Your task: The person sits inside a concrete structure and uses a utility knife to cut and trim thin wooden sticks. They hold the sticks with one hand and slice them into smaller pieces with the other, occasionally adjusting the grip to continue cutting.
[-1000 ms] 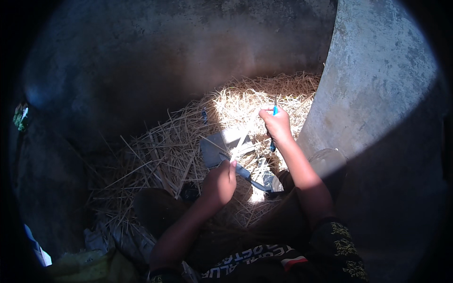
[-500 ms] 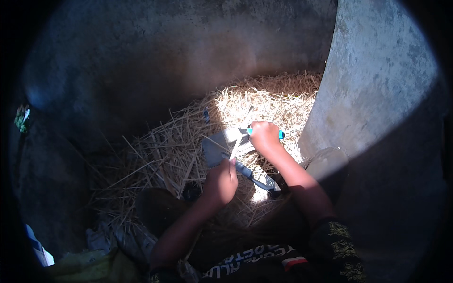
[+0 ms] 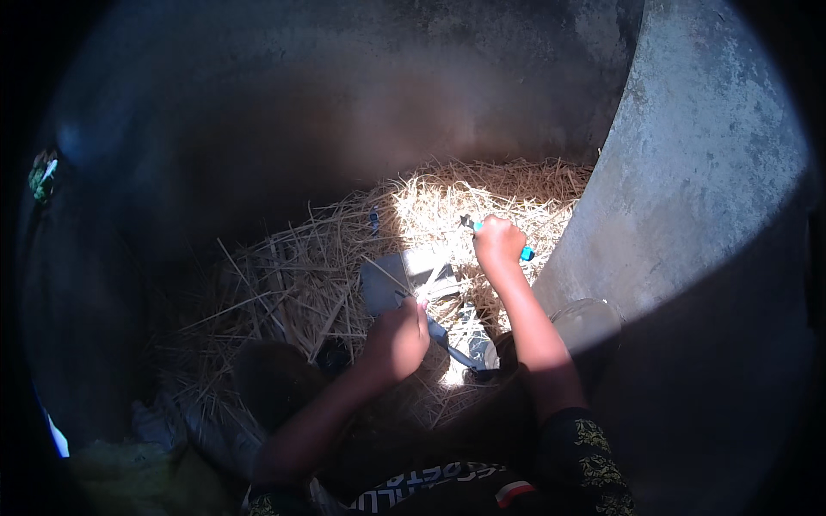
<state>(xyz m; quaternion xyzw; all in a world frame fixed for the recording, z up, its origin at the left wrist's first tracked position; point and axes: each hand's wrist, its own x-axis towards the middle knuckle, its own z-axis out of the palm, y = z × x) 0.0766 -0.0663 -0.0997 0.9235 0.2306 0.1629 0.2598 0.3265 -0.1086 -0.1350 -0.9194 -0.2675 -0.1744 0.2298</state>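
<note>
Meanwhile, the right hand (image 3: 497, 241) has come down and in from where it was a second ago: then it was raised over the bright straw with the blue-handled tool (image 3: 521, 253) sticking up out of it, and now it sits lower and closer to the grey flat piece (image 3: 404, 279), with the handle pointing out to the side toward the concrete wall (image 3: 688, 198). The left hand (image 3: 397, 340) has hardly shifted between the pictures.

The right arm reaches forward from the lower edge, wrist bent, fingers curled shut around the tool, whose blue end shows past the fist on the right and a dark tip on the left. The left arm comes up from the lower left, and its hand rests fisted at the near edge of the grey piece; whether its fingers clamp the piece or only press on it cannot be told.

The grey piece lies flat on the straw (image 3: 344, 258), between the two hands, half in sunlight. A dark strap or bar (image 3: 456, 344) runs from under the left hand toward the lower right. A clear plastic container (image 3: 589, 322) stands against the wall's foot
</note>
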